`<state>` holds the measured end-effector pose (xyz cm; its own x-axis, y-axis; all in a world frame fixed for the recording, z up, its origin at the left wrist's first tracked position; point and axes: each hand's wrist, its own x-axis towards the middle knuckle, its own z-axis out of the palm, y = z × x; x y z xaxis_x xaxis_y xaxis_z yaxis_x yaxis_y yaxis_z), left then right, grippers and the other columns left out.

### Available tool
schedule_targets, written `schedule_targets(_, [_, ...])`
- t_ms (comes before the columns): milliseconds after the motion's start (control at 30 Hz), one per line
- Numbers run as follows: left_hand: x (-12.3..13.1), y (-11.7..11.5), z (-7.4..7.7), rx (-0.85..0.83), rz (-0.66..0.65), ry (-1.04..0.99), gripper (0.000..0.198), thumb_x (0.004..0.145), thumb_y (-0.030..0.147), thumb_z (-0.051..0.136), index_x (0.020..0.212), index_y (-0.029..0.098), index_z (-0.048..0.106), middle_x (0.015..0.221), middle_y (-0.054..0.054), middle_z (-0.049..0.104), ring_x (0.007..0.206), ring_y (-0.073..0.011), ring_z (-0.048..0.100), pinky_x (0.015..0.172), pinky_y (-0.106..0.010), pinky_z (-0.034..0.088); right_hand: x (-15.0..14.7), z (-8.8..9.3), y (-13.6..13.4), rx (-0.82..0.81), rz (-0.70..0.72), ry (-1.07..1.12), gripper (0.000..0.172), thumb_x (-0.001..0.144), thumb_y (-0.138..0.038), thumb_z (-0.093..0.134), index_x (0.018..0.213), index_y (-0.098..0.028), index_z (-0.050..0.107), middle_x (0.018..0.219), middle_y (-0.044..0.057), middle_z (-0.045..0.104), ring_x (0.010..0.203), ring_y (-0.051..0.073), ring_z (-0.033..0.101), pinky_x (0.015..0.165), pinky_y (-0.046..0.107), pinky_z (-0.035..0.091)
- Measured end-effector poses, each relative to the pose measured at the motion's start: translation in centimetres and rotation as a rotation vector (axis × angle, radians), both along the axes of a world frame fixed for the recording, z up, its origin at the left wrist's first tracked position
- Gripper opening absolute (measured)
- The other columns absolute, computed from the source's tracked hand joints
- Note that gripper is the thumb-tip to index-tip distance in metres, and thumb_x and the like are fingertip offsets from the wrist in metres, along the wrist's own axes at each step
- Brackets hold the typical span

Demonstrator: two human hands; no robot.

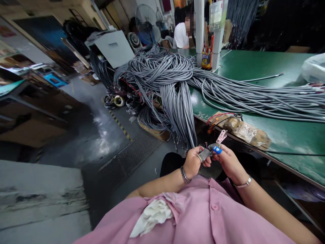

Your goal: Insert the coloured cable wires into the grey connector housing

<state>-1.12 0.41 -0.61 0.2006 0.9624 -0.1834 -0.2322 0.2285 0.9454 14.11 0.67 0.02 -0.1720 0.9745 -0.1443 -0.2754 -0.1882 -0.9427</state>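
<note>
My left hand (193, 162) is closed around the end of a grey cable, just below the hanging bundle of grey cables (179, 105). Thin coloured wires (201, 148) poke out at its fingertips, and a grey wrap covers one finger. Close beside it, my right hand (230, 162) is pinched shut, a blue band (217, 150) around its thumb. What lies between the right fingertips is too small to make out. A pink clip (221, 136) sticks up just beyond the right fingers, by the table edge.
The green table (256, 64) carries a long run of grey cables (254, 95). At its near edge lies a plastic-wrapped block (243, 130) with wires. A white bag (315, 67) is at the right. Behind the table, a person in white (180, 35) sits near a fan (148, 22).
</note>
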Motion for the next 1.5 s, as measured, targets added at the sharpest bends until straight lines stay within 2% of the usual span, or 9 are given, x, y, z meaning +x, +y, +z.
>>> schedule_targets(200, [-0.4,-0.1,0.7,0.019,-0.124,0.082,0.039,0.077,0.049,0.068,0.067,0.012,0.059,0.056,-0.003,0.063,0.043,-0.0102,0.056,0.044,-0.021,0.043,0.5,0.3,0.1,-0.010,0.064,0.082,0.030,0.080,-0.047,0.069,0.091,-0.020,0.068,0.081,0.003,0.065,0.069,0.016,0.056,0.067,0.031,0.044])
schedule_targets(333, [-0.3,-0.2,1.1,0.050,-0.142,0.125,0.038,0.077,0.049,0.067,0.068,0.013,0.060,0.055,-0.003,0.063,0.044,-0.0104,0.057,0.045,-0.021,0.044,0.5,0.7,0.2,0.012,0.100,0.002,0.022,0.077,-0.039,0.074,0.086,-0.019,0.068,0.075,0.002,0.065,0.065,0.015,0.055,0.066,0.031,0.043])
schedule_targets(500, [-0.3,-0.3,1.1,0.034,-0.113,0.156,0.038,0.078,0.049,0.066,0.067,0.013,0.059,0.055,-0.002,0.062,0.045,-0.0099,0.057,0.045,-0.019,0.042,-0.2,0.2,0.0,-0.041,-0.019,-0.018,0.021,0.074,-0.037,0.075,0.076,-0.019,0.065,0.072,0.001,0.063,0.064,0.014,0.053,0.064,0.029,0.043])
schedule_targets(733, [-0.6,-0.1,1.1,-0.005,-0.100,0.057,0.036,0.075,0.046,0.068,0.064,0.012,0.059,0.052,-0.002,0.060,0.041,-0.0094,0.054,0.042,-0.019,0.039,1.4,-1.3,1.1,-0.205,-0.268,0.289,0.019,0.076,-0.036,0.070,0.072,-0.023,0.057,0.066,-0.002,0.052,0.057,0.012,0.046,0.058,0.027,0.045])
schedule_targets(900, [-0.7,1.1,2.0,-0.101,-0.187,-0.096,0.038,0.066,0.048,0.074,0.066,0.013,0.058,0.048,0.000,0.058,0.034,-0.0085,0.047,0.036,-0.021,0.037,3.0,-0.7,2.3,-0.218,-0.063,0.245,0.041,0.084,-0.063,0.053,0.085,-0.023,0.064,0.082,0.004,0.062,0.061,0.015,0.052,0.059,0.030,0.048])
schedule_targets(1033, [-0.3,2.1,2.7,-0.146,-0.232,-0.119,0.039,0.062,0.048,0.076,0.068,0.014,0.057,0.045,0.001,0.057,0.032,-0.0083,0.045,0.033,-0.020,0.034,2.6,0.9,2.9,-0.092,0.078,0.192,0.039,0.083,-0.060,0.059,0.091,-0.023,0.064,0.079,0.002,0.060,0.059,0.013,0.047,0.055,0.027,0.042])
schedule_targets(1200, [0.3,2.9,2.8,-0.132,-0.284,-0.138,0.041,0.062,0.049,0.077,0.068,0.014,0.056,0.043,0.001,0.055,0.030,-0.0079,0.044,0.032,-0.020,0.031,1.6,0.5,3.3,0.119,-0.212,0.012,0.038,0.083,-0.058,0.061,0.075,-0.021,0.065,0.065,0.000,0.055,0.055,0.012,0.042,0.053,0.027,0.037])
schedule_targets(1333, [0.7,3.2,2.8,-0.151,-0.301,-0.137,0.040,0.060,0.046,0.078,0.070,0.013,0.058,0.044,0.001,0.055,0.031,-0.0077,0.044,0.032,-0.019,0.029,0.9,0.0,3.7,0.006,-0.151,0.159,0.054,0.081,-0.073,0.050,0.079,-0.021,0.066,0.067,0.003,0.057,0.058,0.015,0.047,0.054,0.029,0.040])
schedule_targets(1500, [0.9,3.4,2.3,-0.176,-0.300,-0.132,0.032,0.064,0.040,0.075,0.068,0.013,0.057,0.044,0.001,0.054,0.031,-0.0075,0.044,0.032,-0.019,0.029,0.5,0.1,4.3,-0.095,-0.210,0.307,0.055,0.069,-0.073,0.065,0.077,-0.019,0.066,0.070,0.004,0.060,0.058,0.015,0.048,0.052,0.029,0.043])
